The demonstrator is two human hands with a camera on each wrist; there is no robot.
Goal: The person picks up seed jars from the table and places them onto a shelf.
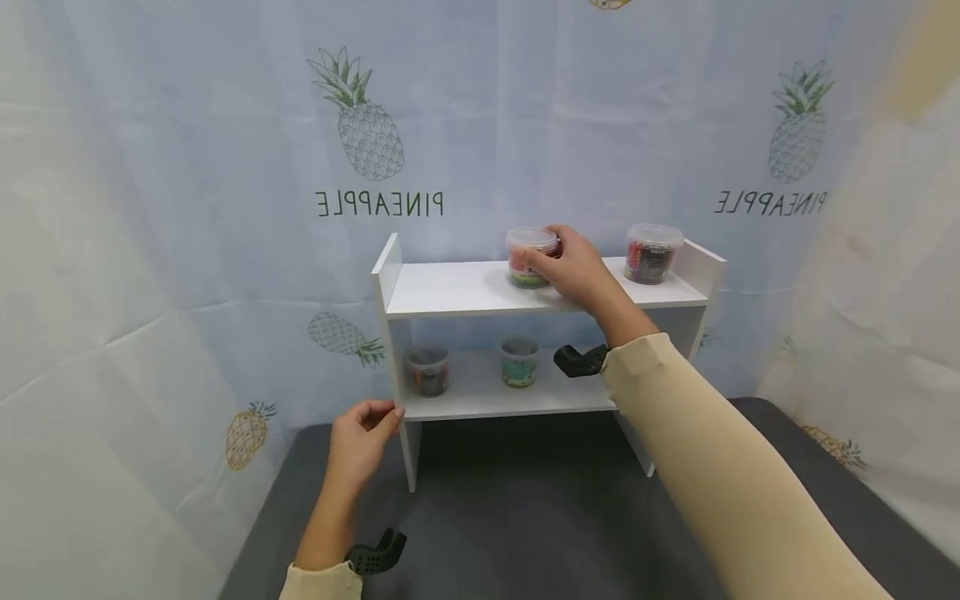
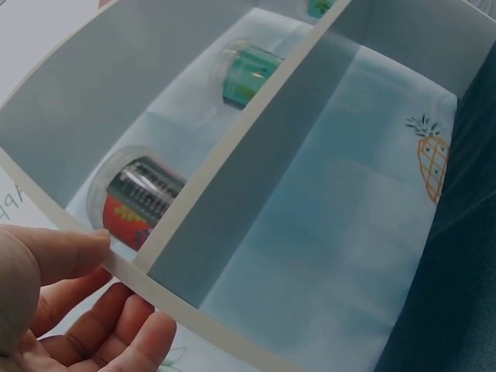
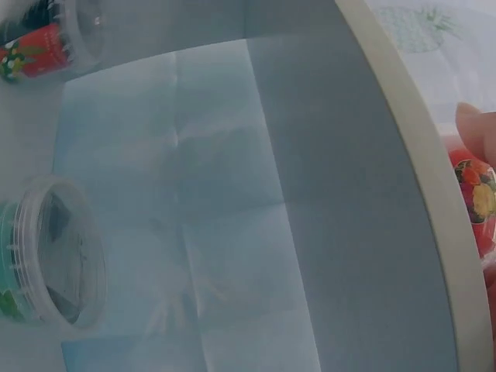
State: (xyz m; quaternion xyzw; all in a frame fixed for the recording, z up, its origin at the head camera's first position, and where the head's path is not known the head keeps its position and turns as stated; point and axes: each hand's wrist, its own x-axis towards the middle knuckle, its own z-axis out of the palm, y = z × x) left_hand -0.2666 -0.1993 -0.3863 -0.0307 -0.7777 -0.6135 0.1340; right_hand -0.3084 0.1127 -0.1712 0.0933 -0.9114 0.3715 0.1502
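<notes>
My right hand (image 1: pixel 573 265) grips a clear-lidded plastic tub (image 1: pixel 528 271) with a red and green label, on or just over the upper board of a white two-tier shelf (image 1: pixel 442 287). In the right wrist view only part of that red-labelled tub (image 3: pixel 479 198) shows past the board edge. My left hand (image 1: pixel 363 442) holds the front edge of the shelf's left side panel. Its thumb (image 2: pixel 74 252) presses the edge, with the fingers curled on the outer side. Just inside that panel stands a dark and red tub (image 2: pixel 139 198).
At the upper board's right end stands another dark-labelled tub (image 1: pixel 652 254). On the lower board, a teal-labelled tub (image 1: pixel 519 364) stands right of the dark and red one. Part of a green item (image 2: pixel 318 8) shows farther along. A pineapple-print curtain (image 1: pixel 225 167) hangs behind the dark table (image 1: pixel 510 517).
</notes>
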